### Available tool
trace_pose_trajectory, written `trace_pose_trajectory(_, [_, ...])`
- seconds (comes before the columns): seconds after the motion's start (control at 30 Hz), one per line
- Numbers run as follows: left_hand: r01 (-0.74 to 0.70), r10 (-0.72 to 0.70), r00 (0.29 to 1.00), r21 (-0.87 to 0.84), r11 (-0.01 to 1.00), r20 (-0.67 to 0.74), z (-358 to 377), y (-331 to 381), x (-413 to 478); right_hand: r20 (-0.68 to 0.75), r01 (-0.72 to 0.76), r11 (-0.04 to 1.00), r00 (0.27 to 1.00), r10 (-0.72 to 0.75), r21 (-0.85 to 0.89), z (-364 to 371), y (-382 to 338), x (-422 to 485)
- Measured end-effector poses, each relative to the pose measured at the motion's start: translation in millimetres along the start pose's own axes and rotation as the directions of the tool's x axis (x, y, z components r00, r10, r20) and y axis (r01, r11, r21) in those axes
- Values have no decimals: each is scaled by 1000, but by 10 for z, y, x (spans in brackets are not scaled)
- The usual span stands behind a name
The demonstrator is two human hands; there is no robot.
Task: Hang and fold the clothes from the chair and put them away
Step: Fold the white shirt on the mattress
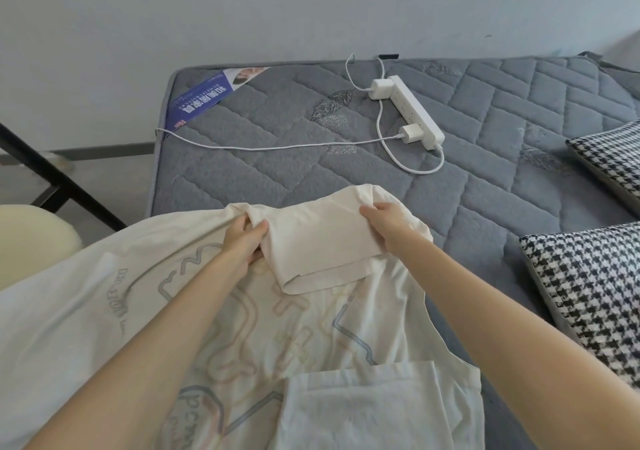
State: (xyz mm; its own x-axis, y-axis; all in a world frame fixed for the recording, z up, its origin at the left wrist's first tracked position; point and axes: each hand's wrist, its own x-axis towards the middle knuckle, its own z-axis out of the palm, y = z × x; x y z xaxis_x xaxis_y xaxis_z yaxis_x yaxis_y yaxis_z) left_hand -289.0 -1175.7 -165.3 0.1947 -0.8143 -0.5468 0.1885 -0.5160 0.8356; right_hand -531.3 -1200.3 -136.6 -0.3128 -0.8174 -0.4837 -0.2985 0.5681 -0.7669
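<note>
**A:** Where is the T-shirt to be found?

**B:** The T-shirt (311, 328) is spread flat on the mattress (485, 207), across its near edge and toward the near left corner. A faint print is seen on the chest. One sleeve (322, 252) is folded back onto the chest, and a white fold of cloth (363, 404) lies on the near part of the shirt.

**A:** How is each grip set?

**B:** The grip of the left hand (244, 241) is pressed together. Cloth is pinched between thumb and fingers at the left end of the folded sleeve. The grip of the right hand (384, 219) is closed on the right end of the same sleeve, where the cloth edge is held under the thumb and curled fingers.

**A:** What else is carried by the mattress?

**B:** A white power strip (415, 110) with two chargers plugged in is seen toward the far edge. A white cable (259, 146) is trailed from it to the left edge. A blue label (197, 103) is fixed at the far left corner. A checked cushion (588, 293) is set at the right edge, with a second cushion (609, 162) farther along it. Past the left edge, a cream pad (34, 238) and a black frame (52, 179) are visible.
</note>
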Motion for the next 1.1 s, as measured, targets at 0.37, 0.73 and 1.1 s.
trace_pose_trajectory(0.37, [-45, 64, 989, 144, 989, -130, -27, 6, -14, -301, 175, 937, 915, -268, -302, -20, 546, -149])
trace_pose_trajectory(0.73, [-449, 340, 837, 893, -21, 429, 49, -574, -597, 259, 463, 444, 856, -447, -767, 29, 787, -632])
trace_pose_trajectory(1.1, [-463, 226, 865, 886, 17, 447, 19, -399, -1120, 138, 486, 689, 857, -497, -537, -440, 729, -732])
